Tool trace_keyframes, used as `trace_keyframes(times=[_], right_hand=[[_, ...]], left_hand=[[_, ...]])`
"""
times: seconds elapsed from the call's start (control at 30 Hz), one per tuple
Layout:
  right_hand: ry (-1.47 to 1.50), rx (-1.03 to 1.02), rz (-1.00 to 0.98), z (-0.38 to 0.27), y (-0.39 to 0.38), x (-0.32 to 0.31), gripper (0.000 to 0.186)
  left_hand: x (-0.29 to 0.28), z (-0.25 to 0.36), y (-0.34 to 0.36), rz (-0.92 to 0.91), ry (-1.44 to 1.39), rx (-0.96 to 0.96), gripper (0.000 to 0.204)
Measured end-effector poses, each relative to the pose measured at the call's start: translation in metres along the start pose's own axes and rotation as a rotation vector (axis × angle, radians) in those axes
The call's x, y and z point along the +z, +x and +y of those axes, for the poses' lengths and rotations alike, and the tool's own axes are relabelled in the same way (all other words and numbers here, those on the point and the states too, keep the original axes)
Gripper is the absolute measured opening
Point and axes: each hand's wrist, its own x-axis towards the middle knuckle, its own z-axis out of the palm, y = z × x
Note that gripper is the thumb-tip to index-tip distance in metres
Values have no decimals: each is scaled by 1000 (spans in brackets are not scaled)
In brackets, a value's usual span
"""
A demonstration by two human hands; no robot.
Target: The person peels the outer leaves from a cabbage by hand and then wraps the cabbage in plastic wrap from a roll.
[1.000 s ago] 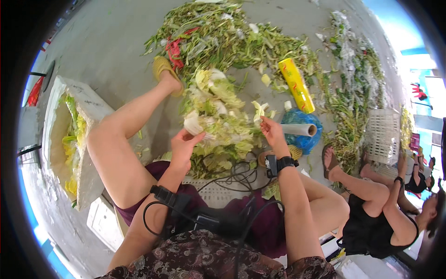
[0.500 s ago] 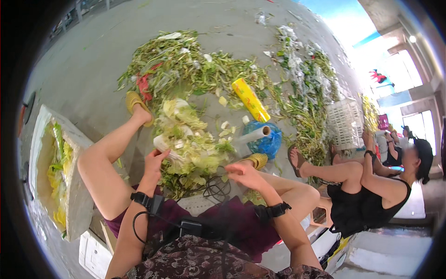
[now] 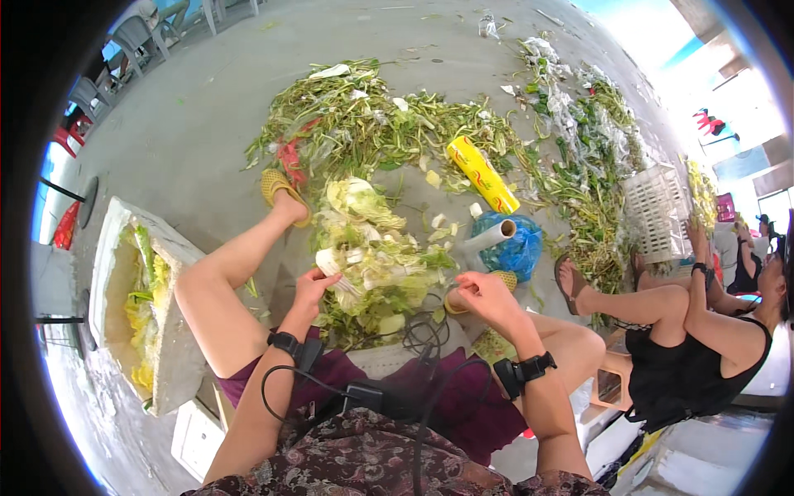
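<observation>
Far left: grey plastic chairs [image 3: 142, 37], at the back of the floor. 
Nearer: one white foam box [image 3: 184, 347], tilted, thick-walled, containing yellow-flowered greens [image 3: 142, 291].
Yellow slip-on sandal [image 3: 271, 185], on the seated person's left foot; a scrap of red plastic [image 3: 291, 159] just beside it.
Left hand [image 3: 311, 289]: black strap at the wrist; thumb and fingers closed on the white stalk end of a Chinese cabbage [image 3: 344, 276], held low over the near part of the loose leaves, left of the middle between the person's legs.
Loose cabbage leaves [image 3: 357, 201], pale green and white, mounded beyond and around that cabbage.
Heap of green trimmings [image 3: 397, 120], spread behind the leaves, pale scraps mixed in.
Black cable [image 3: 424, 337], looped, near the person's lap.
Right hand [image 3: 495, 302]: well apart from the cabbage, raised before the right foot, fingers curled narrow toward the thumb; I cannot tell whether anything is between them. Black strap at this wrist also.
Yellow carton [image 3: 482, 174], long, red-marked, lying aslant.
Roll of clear film [image 3: 491, 236], leaning against a blue plastic bag [image 3: 523, 248].
Second heap of trimmings [image 3: 591, 198], clear plastic among it.
White slotted crate [image 3: 657, 211], beside that heap.
Far right: seated co-worker [image 3: 691, 364], black sleeveless top, brown sandals.
</observation>
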Motion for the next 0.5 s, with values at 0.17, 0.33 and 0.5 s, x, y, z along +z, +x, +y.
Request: trace_keyframes(times=[0.17, 0.33, 0.5], right_hand=[[-190, -180, -48, 20, -3, 7, 32], [-356, -233, 58, 71, -5, 16, 23], [-335, -103, -105, 67, 8, 26, 23]], left_hand=[[5, 4, -2, 16, 53, 8, 20], [20, 22, -14, -33, 241, -1, 19], [5, 6, -3, -64, 166, 36, 22]])
